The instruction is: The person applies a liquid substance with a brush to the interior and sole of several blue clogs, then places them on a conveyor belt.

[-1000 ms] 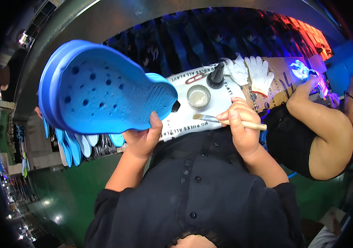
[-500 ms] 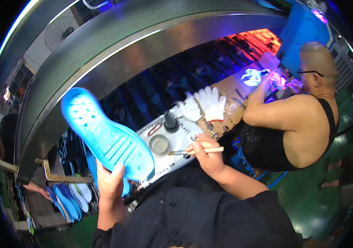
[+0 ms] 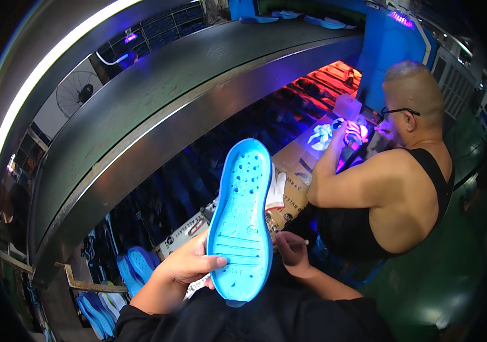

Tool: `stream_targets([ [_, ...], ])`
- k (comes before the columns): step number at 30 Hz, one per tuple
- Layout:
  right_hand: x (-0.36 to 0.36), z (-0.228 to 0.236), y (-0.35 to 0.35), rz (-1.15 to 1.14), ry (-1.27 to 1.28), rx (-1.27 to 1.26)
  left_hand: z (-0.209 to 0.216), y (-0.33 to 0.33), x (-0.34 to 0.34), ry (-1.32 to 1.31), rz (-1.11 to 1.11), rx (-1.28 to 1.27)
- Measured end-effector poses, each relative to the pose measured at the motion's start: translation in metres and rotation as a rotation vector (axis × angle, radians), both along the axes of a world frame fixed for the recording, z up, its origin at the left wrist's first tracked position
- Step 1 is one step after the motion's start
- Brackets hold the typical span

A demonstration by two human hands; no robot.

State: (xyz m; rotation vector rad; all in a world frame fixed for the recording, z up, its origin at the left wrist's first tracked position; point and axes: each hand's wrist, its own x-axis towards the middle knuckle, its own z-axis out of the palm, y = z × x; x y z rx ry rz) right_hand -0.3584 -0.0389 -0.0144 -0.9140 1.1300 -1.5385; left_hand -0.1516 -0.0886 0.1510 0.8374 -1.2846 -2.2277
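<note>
A bright blue shoe sole (image 3: 241, 231) stands nearly upright before me, its holed and ribbed inner face toward me. My left hand (image 3: 189, 263) is closed on its left edge near the bottom, thumb over the face. Just right of the sole, my right hand (image 3: 295, 256) is closed around a thin brush (image 3: 305, 243). Only the end of the brush's pale handle shows; its bristles are out of sight. Behind the sole lie a white work glove (image 3: 276, 192) with a red cuff and a printed work surface (image 3: 193, 224). The sole hides much of both.
A person (image 3: 408, 182) in a black top works close on my right under purple light. A green conveyor belt (image 3: 198, 71) curves overhead, with several blue soles (image 3: 326, 23) at its far end. More soles (image 3: 96, 313) stand on a rack at lower left. Brown cardboard (image 3: 293, 211) lies ahead.
My left hand has brought the sole rightward to the middle and turned it more upright. The brush in my right hand is now mostly hidden. The view has shifted, showing more of the belt.
</note>
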Motion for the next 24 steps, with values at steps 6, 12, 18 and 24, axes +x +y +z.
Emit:
stream_targets([
  [6,-0.031,0.001,0.0,-0.121,0.295,-0.068,0.018,-0.044,-0.055,0.035,-0.155,-0.012],
  [12,-0.045,-0.009,-0.002,-0.083,0.099,0.002,0.083,-0.2,-0.184,0.335,0.174,-0.221],
  [18,-0.051,-0.015,-0.001,-0.125,0.045,0.141,0.076,-0.2,-0.219,0.406,0.389,-0.413],
  [24,-0.043,-0.025,-0.01,-0.019,0.025,0.039,-0.036,-0.108,-0.057,-0.081,0.344,-0.368],
])
